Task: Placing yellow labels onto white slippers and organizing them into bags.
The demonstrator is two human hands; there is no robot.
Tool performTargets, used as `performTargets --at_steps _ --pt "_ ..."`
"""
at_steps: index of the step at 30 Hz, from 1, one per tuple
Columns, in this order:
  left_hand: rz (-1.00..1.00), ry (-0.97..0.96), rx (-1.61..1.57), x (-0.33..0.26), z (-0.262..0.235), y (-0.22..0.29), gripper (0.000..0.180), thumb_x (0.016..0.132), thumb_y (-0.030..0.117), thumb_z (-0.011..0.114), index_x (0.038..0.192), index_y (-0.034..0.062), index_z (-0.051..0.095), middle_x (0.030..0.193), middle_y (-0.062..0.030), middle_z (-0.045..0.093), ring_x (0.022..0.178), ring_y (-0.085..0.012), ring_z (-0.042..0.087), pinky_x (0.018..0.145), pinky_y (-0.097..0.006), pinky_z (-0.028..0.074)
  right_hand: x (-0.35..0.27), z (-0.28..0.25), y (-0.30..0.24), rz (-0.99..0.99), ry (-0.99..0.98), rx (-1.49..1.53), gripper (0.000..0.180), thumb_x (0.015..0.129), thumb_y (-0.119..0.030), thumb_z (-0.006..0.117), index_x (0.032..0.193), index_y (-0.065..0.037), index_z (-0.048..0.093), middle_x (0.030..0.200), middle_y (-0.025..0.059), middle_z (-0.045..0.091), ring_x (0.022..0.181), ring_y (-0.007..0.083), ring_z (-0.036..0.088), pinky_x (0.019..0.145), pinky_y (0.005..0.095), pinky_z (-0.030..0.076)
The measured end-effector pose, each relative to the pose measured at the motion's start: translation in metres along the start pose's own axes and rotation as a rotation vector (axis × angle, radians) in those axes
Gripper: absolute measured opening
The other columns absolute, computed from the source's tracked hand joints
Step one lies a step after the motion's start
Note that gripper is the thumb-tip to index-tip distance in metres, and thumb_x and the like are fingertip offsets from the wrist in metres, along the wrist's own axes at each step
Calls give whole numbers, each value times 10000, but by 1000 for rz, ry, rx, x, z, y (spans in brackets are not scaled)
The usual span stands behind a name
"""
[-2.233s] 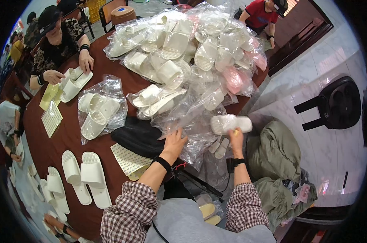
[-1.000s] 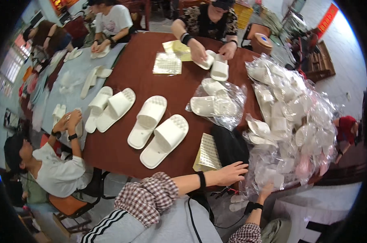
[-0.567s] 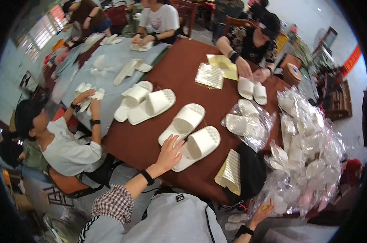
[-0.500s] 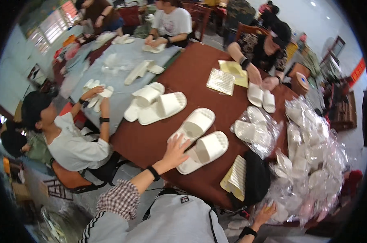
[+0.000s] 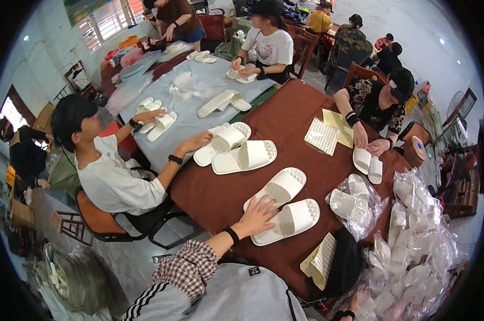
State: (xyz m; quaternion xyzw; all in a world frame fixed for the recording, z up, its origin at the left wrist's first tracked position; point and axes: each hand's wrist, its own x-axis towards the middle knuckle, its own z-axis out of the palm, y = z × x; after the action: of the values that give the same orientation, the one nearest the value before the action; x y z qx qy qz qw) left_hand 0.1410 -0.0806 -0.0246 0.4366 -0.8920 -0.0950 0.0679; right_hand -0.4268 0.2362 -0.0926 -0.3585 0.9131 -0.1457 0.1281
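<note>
My left hand [image 5: 257, 216] lies over the heel ends of two white slippers, fingers spread. One is the far slipper [image 5: 285, 184], the other the near slipper [image 5: 294, 219], both with bumpy toe ends pointing away to the right. At the lower right, only part of my right hand [image 5: 363, 300] shows beside the heap of plastic-wrapped slippers [image 5: 413, 251]. Its fingers are hidden or too unclear to make out. Farther left, a co-worker's hand touches another pair of white slippers [image 5: 243, 155].
A brown-covered table [image 5: 215, 198] stands before me. A sheet of small stickers [image 5: 321, 136] and a bagged slipper pair [image 5: 357, 206] lie toward the right. A black cap-like thing [image 5: 344, 262] and another sticker sheet [image 5: 321, 262] sit at the near edge. Co-workers sit left and right.
My view has shifted, so the table appears farther right. My right hand has moved down against the wrapped heap. The left co-worker has reached one hand to the slipper pair on the brown table.
</note>
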Motion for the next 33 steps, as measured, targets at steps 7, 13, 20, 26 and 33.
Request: performTargets --at_steps 7,13,20,26,33 --pt "-131 97 10 -30 14 15 544 964 473 508 1435 201 518 1576 -108 313 1485 -386 164 1160 -654 100 -53 -38 -14 30 50 199 486 931 -262 650 1301 33 539 1089 193 649 982 329 601 919 390 468" --pt "-127 25 -54 -55 -1 53 659 904 431 619 1490 201 425 1581 -144 273 1468 -417 169 1152 -658 122 -141 -96 -119 11 150 -18 303 914 -164 659 1163 7 637 1003 169 676 933 279 638 860 379 489" --pt "-108 -6 -329 -76 -20 34 907 787 333 768 1548 159 307 1559 -162 287 1431 -402 249 1152 -563 219 -158 -45 -309 -285 -171 473 344 880 -70 687 1210 -4 616 1007 167 682 919 271 663 838 348 513" --pt "-163 44 -428 -77 -18 19 891 752 287 792 1495 52 360 1533 -202 309 1399 -409 295 1143 -500 275 -136 20 -391 -396 -468 213 884 856 -166 724 1557 -105 190 1006 238 664 861 441 661 727 475 537" --pt "-152 49 -288 -77 -13 43 836 783 360 760 1457 29 395 1490 -235 333 1349 -430 329 1112 -514 302 -97 47 -399 -614 -256 125 859 834 -86 678 1558 -135 219 1087 257 635 929 437 645 789 509 521"
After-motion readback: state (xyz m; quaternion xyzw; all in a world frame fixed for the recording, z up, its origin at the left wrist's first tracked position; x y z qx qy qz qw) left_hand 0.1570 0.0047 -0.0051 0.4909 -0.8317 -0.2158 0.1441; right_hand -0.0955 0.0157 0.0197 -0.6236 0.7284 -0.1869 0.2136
